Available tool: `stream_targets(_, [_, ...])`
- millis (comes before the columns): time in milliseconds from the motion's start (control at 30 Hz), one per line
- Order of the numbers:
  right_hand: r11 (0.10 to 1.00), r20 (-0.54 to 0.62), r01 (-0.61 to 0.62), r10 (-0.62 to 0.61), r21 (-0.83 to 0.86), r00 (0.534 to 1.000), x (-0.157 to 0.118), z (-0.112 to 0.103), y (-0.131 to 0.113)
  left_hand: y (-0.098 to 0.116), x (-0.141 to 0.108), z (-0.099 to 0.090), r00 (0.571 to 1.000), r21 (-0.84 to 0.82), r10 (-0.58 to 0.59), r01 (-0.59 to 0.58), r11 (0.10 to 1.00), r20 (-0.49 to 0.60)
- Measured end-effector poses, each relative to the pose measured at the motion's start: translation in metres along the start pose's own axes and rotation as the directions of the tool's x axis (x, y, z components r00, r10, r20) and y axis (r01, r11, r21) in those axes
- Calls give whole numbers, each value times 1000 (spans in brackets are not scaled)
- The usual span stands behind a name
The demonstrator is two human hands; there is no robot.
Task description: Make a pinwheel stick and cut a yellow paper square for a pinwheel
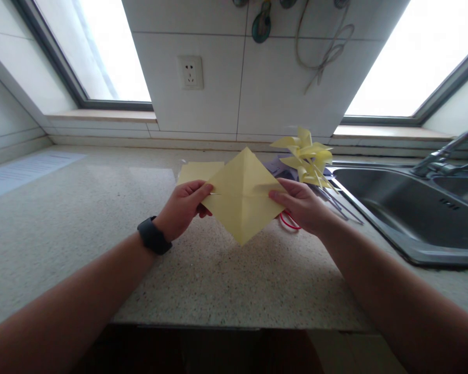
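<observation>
A square sheet of yellow paper (242, 202) is held up corner-down above the counter, with crease lines running between its corners. A short slit shows near its left corner. My left hand (189, 200) pinches that left corner between thumb and fingers; a dark watch is on this wrist. The right corner is gripped by my right hand (298, 202), thumb on the front face. Behind the sheet, to the left, lies a stack of yellow paper (198, 170). Red scissor-like handles (289, 221) show partly below my right hand. Yellow paper pinwheels (306, 153) stand behind that hand.
The speckled stone counter (203, 280) runs along a tiled wall with a socket (191, 72). At the right is a steel sink (421, 208) with a tap (448, 150). Thin grey sticks (337, 205) lie beside the sink's edge. A printed sheet (31, 169) rests far left.
</observation>
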State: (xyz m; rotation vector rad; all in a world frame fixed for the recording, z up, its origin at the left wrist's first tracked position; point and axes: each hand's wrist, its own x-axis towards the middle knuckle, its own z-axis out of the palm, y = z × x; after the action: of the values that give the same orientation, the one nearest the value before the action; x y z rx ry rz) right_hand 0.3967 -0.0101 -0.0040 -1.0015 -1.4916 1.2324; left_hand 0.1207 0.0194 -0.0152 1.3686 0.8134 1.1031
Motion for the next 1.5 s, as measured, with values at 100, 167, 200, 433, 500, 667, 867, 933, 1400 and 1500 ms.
stream_targets(100, [996,19,-57,58,-67,998,-1,0,-1,0,0,-1,1000,-5,-8,8,1000,1])
stream_targets(167, [992,12,-77,79,-100,997,0,1,-2,0,-1,-1,1000,-8,-12,12,1000,4])
stream_targets(200, [991,6,-77,78,-108,997,0,2,-2,1,-1,-1,1000,-11,-13,13,1000,6])
stream_targets(433, [998,-23,-47,46,-49,999,0,3,-4,0,-1,-2,999,-29,-19,20,999,30])
stream_targets(500, [998,-44,-39,37,-56,998,0,2,-4,0,-1,-3,999,-9,-16,16,1000,32])
stream_targets(667, [997,-5,-45,45,-64,999,1,1,-2,-1,0,-6,998,105,-23,18,994,54])
stream_targets(867, [982,-24,-14,9,-187,1000,3,-4,5,-3,2,-9,999,238,-18,6,971,50])
stream_targets(933, [978,-31,-4,-2,-210,1000,3,-5,7,-3,3,-9,998,269,-24,9,963,55])
stream_targets(1400, [977,209,-175,197,-119,958,-3,4,0,0,-1,-6,959,215,-144,91,972,245])
stream_targets(1500, [980,218,-131,163,-151,962,-2,7,4,-1,-3,-6,939,220,-172,107,970,298])
